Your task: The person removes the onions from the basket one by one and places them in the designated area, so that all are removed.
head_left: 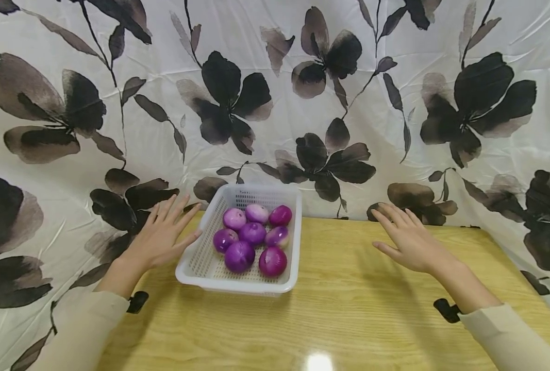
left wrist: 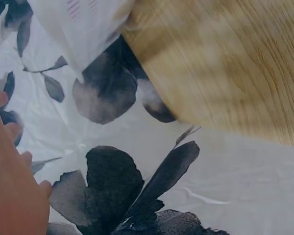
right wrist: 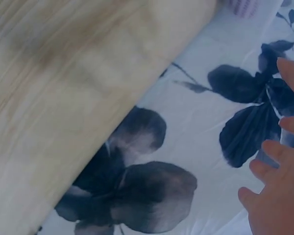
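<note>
Basket: a white perforated plastic basket (head_left: 200,257) sits on the light wooden surface (head_left: 349,309), its far rim up against the white cloth with dark flower print (head_left: 275,103) that hangs behind.
Contents: seven or eight peeled purple onions (head_left: 252,233) lie bunched in the basket's middle and right part; its left strip is bare mesh.
My left hand (head_left: 161,234): released, fingers straight and spread, holding nothing; it hovers just beside the basket's left rim, thumb tip near the rim, though I cannot tell whether it touches. In the left wrist view my fingers (left wrist: 12,186) hang over the cloth past the surface's left edge.
My right hand (head_left: 406,237): released too, fingers loosely straight, grasping nothing, well apart from the basket and near the surface's back edge. The right wrist view shows its fingertips (right wrist: 279,152) over the cloth beyond that edge.
Open room: bare wood lies between the basket's right rim and my right hand, and across the whole near half of the surface.
Edges: the cloth closes in the back, left and right sides.
</note>
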Available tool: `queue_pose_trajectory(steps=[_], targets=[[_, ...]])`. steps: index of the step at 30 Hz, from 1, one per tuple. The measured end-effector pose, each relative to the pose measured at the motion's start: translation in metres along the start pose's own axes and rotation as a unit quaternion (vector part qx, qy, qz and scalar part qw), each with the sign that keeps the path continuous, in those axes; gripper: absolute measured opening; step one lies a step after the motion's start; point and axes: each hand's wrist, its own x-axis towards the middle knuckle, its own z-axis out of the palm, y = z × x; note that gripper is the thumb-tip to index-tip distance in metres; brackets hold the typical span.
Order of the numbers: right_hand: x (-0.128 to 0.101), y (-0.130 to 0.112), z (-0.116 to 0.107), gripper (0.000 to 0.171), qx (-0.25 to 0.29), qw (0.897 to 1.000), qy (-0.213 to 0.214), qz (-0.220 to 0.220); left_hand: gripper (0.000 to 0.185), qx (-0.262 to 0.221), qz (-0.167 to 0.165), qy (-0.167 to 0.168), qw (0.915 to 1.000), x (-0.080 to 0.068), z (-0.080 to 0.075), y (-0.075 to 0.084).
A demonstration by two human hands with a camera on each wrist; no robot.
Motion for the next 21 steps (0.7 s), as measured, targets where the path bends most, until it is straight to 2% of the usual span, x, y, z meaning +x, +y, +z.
queue_pose_trajectory(steps=[3, 10, 21], targets=[[0.002, -0.004, 0.000, 0.075, 0.011, 1.000, 0.001, -0.007, 0.072, -0.017, 0.007, 0.008, 0.9998, -0.001, -0.002, 0.003], [0.008, -0.016, 0.002, 0.076, 0.051, 0.999, 0.000, -0.015, 0.069, -0.070, 0.006, -0.001, 0.9976, -0.010, -0.002, 0.009], [0.018, -0.034, 0.005, 0.074, 0.077, 0.997, -0.004, -0.026, 0.072, -0.089, 0.020, -0.001, 0.9958, -0.025, 0.001, 0.016]])
